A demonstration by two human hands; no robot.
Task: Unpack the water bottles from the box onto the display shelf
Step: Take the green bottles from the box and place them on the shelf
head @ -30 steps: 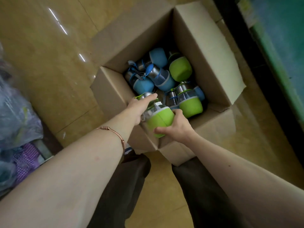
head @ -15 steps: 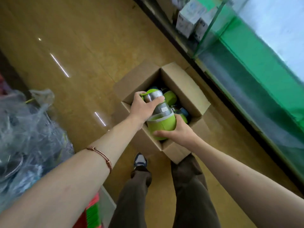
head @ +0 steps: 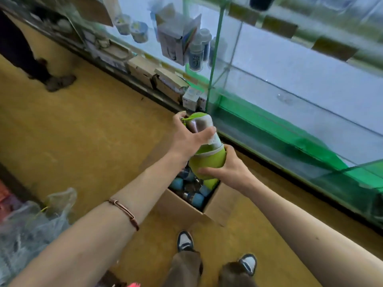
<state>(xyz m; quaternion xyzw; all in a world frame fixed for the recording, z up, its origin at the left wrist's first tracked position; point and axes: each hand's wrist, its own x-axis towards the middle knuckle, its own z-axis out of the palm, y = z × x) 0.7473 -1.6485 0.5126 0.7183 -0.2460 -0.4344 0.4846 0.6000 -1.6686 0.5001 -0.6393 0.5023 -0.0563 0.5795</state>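
Bottle (head: 208, 160) now lifted above box (head: 184, 206).

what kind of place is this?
Most likely a small shop. A glass display case holds boxed goods and small bottles, and a cardboard box of water bottles sits open on the floor for unpacking.

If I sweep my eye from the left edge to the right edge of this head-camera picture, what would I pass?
Crumpled plastic bags → copper bracelet → left hand → green water bottle → right hand → glass display shelf.
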